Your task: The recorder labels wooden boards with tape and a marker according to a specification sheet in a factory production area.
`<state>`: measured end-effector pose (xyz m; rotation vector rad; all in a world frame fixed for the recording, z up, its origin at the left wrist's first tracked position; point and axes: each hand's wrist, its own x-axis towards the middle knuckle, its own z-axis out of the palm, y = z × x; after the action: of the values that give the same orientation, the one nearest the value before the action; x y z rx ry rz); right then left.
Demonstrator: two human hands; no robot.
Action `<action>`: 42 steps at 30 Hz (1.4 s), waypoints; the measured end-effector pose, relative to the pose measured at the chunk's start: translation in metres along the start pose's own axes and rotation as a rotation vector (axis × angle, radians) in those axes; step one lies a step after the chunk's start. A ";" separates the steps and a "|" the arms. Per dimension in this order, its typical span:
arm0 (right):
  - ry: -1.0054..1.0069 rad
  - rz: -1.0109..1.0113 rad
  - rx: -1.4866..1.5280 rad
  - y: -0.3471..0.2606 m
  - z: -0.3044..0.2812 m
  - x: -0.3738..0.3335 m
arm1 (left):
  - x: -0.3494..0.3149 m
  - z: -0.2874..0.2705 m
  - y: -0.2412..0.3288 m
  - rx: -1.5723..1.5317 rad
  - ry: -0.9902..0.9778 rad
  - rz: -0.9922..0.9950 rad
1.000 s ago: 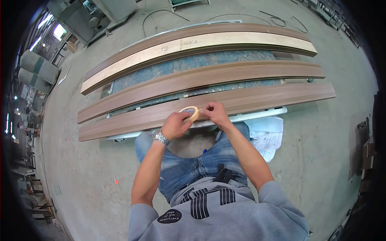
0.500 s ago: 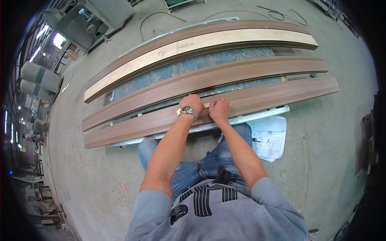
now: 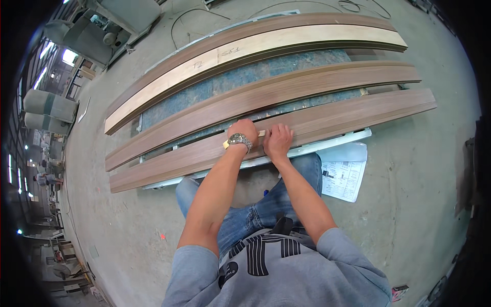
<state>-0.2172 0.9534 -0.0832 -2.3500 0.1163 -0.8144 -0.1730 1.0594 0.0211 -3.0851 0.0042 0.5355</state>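
Observation:
My left hand, with a metal watch at its wrist, is closed in a fist over the nearest long brown wood-grain board. A short pale yellowish strip pokes out of the fist toward the right hand, and a similar pale bit shows beside the watch. Just right of it, my right hand rests on the same board with its fingers bent and pressed together. Whatever lies under those fingers is hidden. The board lies lengthwise across my knees' far side on a white-edged support.
Beyond lie a second brown board and a farther one with a pale, hand-marked face, over a blue worn surface. Printed papers are by my right knee. Cables and machinery stand farther off.
The view has shifted slightly, so the boards appear a little higher on the right. My right fingers look somewhat straighter; the left fist stays closed in nearly the same place.

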 end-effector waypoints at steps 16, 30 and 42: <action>-0.080 0.059 -0.056 -0.001 -0.004 -0.003 | 0.001 0.011 0.010 0.041 0.058 0.018; -0.304 -0.234 0.010 -0.007 -0.031 -0.025 | -0.001 0.010 0.006 -0.013 0.100 0.023; -0.506 -0.263 -0.085 -0.025 -0.022 -0.027 | -0.003 -0.012 0.002 -0.114 -0.089 0.042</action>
<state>-0.2550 0.9688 -0.0692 -2.6101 -0.3837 -0.3106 -0.1719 1.0573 0.0338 -3.1745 0.0393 0.6984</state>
